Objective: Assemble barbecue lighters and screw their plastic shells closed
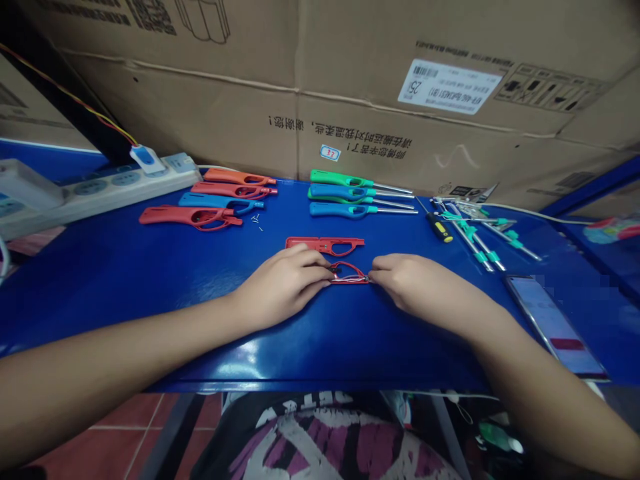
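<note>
An opened red lighter casing (353,283) lies near the middle of the blue table, with thin pale wires running along it. My left hand (287,280) is closed on its left end, thumb and fingertips pressing it; much of that end is hidden under the hand. At the casing's right tip, the fingers of my right hand (417,283) are pinched together, and what they hold is too small to make out. Just behind lies another red casing half (345,245), its left part partly covered by my left hand.
Orange, red and blue lighter casings (200,217) lie at left by tiny screws (255,218). Assembled green and blue lighters (345,209) lie behind. Right are a screwdriver (440,228), metal lighter tubes (473,237) and a phone (555,327). A power strip (110,190) and cardboard box (250,113) edge the table.
</note>
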### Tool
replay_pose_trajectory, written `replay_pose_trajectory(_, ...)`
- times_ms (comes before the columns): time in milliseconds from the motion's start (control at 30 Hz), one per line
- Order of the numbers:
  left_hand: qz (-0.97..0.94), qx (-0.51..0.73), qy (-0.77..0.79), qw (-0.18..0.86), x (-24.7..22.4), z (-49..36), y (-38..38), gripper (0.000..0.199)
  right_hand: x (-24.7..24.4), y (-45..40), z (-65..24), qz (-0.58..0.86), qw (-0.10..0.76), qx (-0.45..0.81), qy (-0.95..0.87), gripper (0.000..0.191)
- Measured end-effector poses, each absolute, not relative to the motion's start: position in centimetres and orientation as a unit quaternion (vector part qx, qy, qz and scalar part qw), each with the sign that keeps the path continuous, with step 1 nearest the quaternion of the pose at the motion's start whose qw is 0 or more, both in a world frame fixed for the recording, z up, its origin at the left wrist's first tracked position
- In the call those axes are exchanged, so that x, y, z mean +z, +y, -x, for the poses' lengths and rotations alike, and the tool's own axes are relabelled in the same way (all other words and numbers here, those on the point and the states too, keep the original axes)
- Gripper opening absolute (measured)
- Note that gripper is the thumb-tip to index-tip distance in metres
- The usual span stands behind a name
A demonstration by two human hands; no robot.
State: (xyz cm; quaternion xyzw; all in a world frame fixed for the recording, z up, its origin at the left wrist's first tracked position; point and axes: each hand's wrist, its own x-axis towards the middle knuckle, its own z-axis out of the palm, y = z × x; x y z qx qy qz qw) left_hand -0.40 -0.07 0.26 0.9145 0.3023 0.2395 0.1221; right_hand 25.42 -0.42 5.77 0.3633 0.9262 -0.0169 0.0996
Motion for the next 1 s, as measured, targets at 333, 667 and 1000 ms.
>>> replay_pose_trajectory(333, -0.911, 0.246, 0.301, 0.139, 0.4, 0.3, -0.2, 0.019, 4.1, 0.7, -25.6, -0.425, -0.126, -0.209, 0.871, 0.015)
replay_pose_trajectory(667, -0.907, 0.251, 0.298, 0.157, 0.5, 0.3, -0.4, 0.018, 3.6, 0.8, -25.3, -0.388, -0.126, -0.259, 0.875, 0.005)
replay_pose_trajectory(1000, -0.909, 0.250, 0.288, 0.166, 0.3, 0.4, -0.2, 0.019, 3.4, 0.9, -25.4, -0.362, -0.106, -0.245, 0.893, 0.011)
